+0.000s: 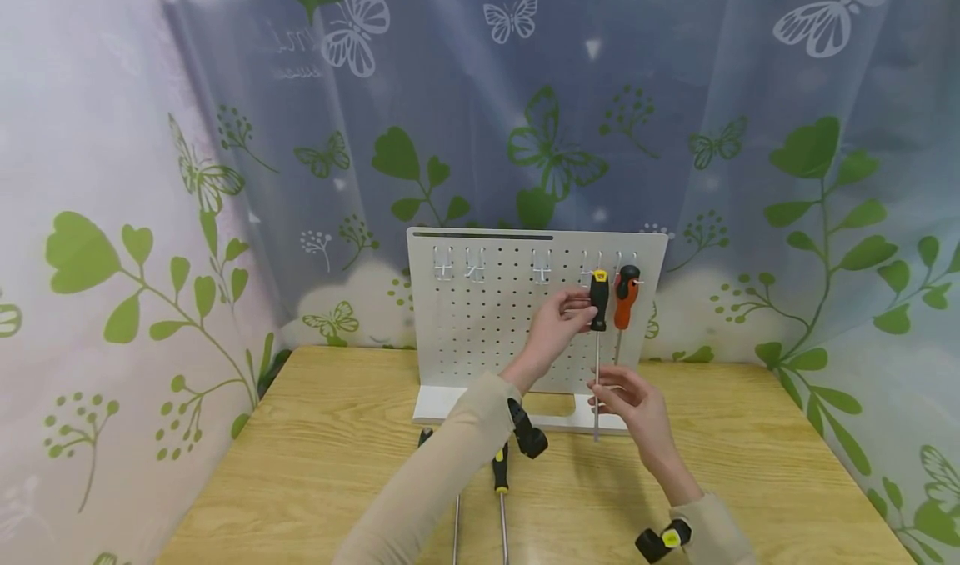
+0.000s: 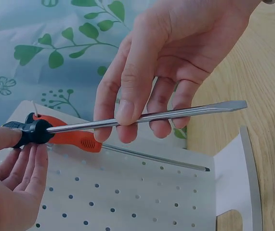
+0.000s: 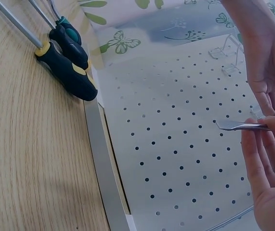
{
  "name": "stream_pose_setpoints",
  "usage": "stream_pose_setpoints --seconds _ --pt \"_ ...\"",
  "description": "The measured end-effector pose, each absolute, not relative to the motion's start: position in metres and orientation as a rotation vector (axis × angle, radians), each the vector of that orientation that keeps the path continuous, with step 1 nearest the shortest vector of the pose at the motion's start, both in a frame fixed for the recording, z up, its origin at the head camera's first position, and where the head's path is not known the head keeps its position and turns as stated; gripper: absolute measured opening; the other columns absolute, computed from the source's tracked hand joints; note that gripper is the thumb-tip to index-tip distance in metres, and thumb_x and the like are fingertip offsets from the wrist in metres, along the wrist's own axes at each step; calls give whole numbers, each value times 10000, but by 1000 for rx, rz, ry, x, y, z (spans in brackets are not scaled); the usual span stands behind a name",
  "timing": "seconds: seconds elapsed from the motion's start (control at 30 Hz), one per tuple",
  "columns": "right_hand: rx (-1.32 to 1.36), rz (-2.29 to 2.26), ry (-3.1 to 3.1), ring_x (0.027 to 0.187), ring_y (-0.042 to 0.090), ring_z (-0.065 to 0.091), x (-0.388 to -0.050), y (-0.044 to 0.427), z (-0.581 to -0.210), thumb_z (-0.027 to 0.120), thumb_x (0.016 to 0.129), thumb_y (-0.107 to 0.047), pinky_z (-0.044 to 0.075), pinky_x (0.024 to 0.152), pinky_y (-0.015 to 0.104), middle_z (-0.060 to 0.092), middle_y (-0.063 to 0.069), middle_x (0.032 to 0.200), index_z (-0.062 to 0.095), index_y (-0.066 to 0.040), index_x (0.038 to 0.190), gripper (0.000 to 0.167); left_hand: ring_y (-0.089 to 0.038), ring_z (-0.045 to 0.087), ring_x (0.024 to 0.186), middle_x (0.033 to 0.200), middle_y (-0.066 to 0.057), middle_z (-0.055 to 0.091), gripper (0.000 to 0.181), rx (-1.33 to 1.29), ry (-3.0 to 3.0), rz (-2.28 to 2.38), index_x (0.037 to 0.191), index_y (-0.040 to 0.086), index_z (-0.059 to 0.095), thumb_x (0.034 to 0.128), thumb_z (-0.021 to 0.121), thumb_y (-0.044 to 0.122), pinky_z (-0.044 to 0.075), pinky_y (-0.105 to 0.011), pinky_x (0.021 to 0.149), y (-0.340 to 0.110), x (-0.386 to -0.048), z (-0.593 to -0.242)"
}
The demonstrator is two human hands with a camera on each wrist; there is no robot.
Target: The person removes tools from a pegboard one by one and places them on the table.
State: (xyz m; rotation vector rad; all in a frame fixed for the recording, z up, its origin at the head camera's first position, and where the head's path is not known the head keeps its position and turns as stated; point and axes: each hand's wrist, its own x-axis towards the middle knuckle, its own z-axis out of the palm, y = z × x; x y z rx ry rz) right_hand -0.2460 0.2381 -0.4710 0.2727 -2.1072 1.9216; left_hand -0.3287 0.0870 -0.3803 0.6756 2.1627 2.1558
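Note:
A flat-blade screwdriver with a black handle [image 1: 598, 302] hangs upright, tip down, before the white pegboard [image 1: 487, 323]. My left hand [image 1: 553, 327] grips its handle between thumb and fingers. Lower down, my right hand [image 1: 633, 402] pinches the steel shaft [image 2: 176, 114] between thumb and fingertips; the flat tip [image 3: 231, 125] sticks out past them. Just right of it an orange-and-black screwdriver [image 1: 626, 302] hangs on the board. Whether the held screwdriver touches a hook behind it is hidden.
Several clear hooks [image 1: 542, 267] line the board's upper part. On the wooden table [image 1: 337, 432] lie several more screwdrivers, among them a black-and-yellow one [image 3: 67, 72] and a green-and-black one [image 3: 70, 31], handles toward the board's base. A patterned curtain [image 1: 465, 90] stands behind.

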Motion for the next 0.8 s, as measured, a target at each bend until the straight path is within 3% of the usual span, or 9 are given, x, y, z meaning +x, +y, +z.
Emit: stream_pose_setpoints --seconds 0.23,0.4,0.63,0.8 --pt "276 1920 -2108 786 108 721 -243 239 -469 684 978 -109 630 712 278 749 -41 962 569 138 1256 389 -230 693 1104 1259 -149 670 367 670 2130 2174 1342 19 589 991 662 99 603 -240 868 85 -323 -378" --pt "279 1893 -2113 792 115 723 -241 238 -469 690 974 -108 631 714 277 756 10 975 608 95 1234 340 -230 695 1092 1257 -146 669 366 704 2113 2196 1341 25 592 988 663 90 604 -245 868 82 -319 -377" --pt "321 1854 -2138 803 117 728 -236 236 -474 696 968 -101 634 719 282 748 -50 959 654 30 1196 266 -240 689 1094 1255 -151 666 370 729 2090 2203 1346 24 583 989 659 83 600 -256 887 75 -314 -383" --pt "335 1868 -2152 812 119 730 -233 233 -482 699 962 -87 639 722 295 744 13 990 643 45 1198 277 -235 688 1098 1254 -159 667 372 741 2059 2203 1342 19 583 982 665 72 598 -263 897 69 -313 -391"
